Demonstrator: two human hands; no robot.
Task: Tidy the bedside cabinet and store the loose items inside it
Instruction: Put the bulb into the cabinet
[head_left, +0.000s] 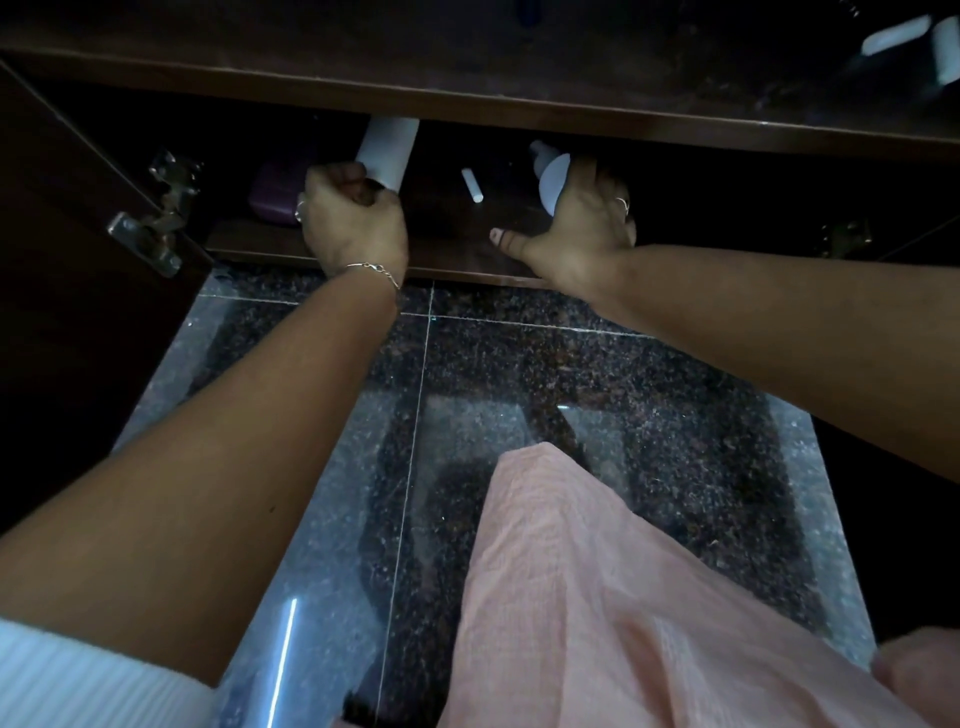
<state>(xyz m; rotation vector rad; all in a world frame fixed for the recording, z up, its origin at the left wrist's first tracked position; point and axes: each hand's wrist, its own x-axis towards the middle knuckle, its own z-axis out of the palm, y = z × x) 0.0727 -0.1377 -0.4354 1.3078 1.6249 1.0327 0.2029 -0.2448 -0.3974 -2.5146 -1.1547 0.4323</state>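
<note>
I look down into the open dark wooden bedside cabinet (467, 109). My left hand (353, 221) grips the lower end of a white cylindrical tube (389, 150) that leans back into the cabinet. My right hand (576, 223) holds a white bottle (551, 174) on the inner shelf (447, 244), fingers wrapped behind it and thumb stretched out to the left. A small white stick (472, 185) lies on the shelf between my hands. A purple item (272, 197) sits in the shadow left of my left hand.
The left cabinet door (67, 260) stands open, its metal hinge (156, 218) showing. White items (914, 36) lie on the cabinet top at the far right. Polished speckled granite floor (597, 374) lies below, with my pink-clothed knee (597, 597) at the bottom.
</note>
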